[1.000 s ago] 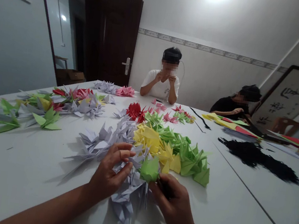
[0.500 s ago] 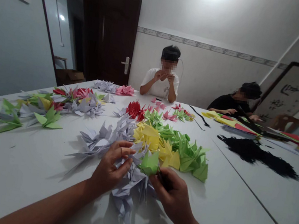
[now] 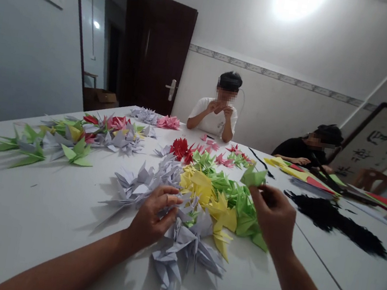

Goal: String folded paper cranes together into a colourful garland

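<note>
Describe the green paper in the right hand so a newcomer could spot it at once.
Over the white table, find the wearer's right hand, at the large paper pile's right edge. It pinches a folded green paper piece. Unlike the green pieces lying in that pile, this one is gripped in the hand.

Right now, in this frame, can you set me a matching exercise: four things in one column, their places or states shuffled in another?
1. Right hand
2. Left hand
3. Black bundle
4. Brown door

A. Lying on the right part of the table
B. Standing open at the back
C. Holding a green folded paper
D. By the pale folded papers

Pairs: 1-C, 2-D, 3-A, 4-B
</note>
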Motion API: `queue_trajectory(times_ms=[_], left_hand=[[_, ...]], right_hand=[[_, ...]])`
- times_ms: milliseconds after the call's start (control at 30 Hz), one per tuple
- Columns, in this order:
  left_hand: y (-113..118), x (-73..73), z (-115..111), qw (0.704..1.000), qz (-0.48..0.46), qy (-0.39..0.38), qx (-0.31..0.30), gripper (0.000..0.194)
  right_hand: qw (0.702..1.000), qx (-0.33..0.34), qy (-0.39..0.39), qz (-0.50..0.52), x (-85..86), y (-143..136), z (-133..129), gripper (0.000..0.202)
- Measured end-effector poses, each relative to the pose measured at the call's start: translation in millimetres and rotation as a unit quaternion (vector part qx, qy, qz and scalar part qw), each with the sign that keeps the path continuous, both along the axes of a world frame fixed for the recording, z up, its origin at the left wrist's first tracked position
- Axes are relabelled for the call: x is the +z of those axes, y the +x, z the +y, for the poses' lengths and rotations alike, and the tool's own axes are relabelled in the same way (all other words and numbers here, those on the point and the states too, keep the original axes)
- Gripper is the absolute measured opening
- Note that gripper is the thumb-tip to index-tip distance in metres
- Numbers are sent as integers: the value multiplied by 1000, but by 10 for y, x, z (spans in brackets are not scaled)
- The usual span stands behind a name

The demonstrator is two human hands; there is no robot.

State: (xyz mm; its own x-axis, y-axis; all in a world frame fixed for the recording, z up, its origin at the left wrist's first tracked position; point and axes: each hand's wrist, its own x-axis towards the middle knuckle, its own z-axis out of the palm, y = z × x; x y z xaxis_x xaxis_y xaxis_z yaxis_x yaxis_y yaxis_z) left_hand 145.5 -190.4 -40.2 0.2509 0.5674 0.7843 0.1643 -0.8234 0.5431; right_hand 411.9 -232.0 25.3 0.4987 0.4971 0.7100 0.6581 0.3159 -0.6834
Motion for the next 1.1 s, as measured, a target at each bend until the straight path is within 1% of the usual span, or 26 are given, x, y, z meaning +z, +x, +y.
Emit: queue_trajectory(times_ms=[67,100,167,233,300,400,433,500,567,633,800,933,1000,1100], left_hand=[[-12,-5,24,1000,-6,0,-2,20],[-16,-5,37,1000,-9,1,-4,20],[-22,2,61,1000,-15,7,-8,20],[-25,11,81,1000,-18,16,-12,21],[-27,18,94,999,-18,22,-19,20],[-28,16,102,999,-10,19,-36,17],[-28,13,102,999,-6,15,-43,16],[-28,6,103,998,0,7,-56,15],[-27,-2,106,998,2,-1,-66,14],[-25,-12,113,997,1,-7,-72,14],[0,-59,136,996,1,-23,-88,14],[25,-100,144,995,3,-41,-96,14],[33,-117,149,994,1,-44,-99,14],[40,-137,158,994,-4,-42,-101,14]], right_hand=[[1000,-17,-7,7,121,133,98,43],[1000,-25,-5,11,135,159,103,46],[1000,-30,-4,8,59,120,36,44],[1000,-12,-25,-11,-132,2,-85,38],[998,11,-49,-32,-382,-126,-194,33],[995,39,-79,-36,-728,-217,-268,30],[994,46,-91,-31,-813,-216,-271,30],[993,48,-111,-13,-930,-178,-262,31],[991,40,-126,11,-988,-123,-254,34],[989,30,-138,37,-1012,-77,-256,37],[979,15,-177,96,-1006,-47,-256,41],[969,24,-208,132,-1010,-15,-227,42],[962,30,-222,154,-1066,37,-208,43],[951,44,-248,179,-1214,149,-177,38]])
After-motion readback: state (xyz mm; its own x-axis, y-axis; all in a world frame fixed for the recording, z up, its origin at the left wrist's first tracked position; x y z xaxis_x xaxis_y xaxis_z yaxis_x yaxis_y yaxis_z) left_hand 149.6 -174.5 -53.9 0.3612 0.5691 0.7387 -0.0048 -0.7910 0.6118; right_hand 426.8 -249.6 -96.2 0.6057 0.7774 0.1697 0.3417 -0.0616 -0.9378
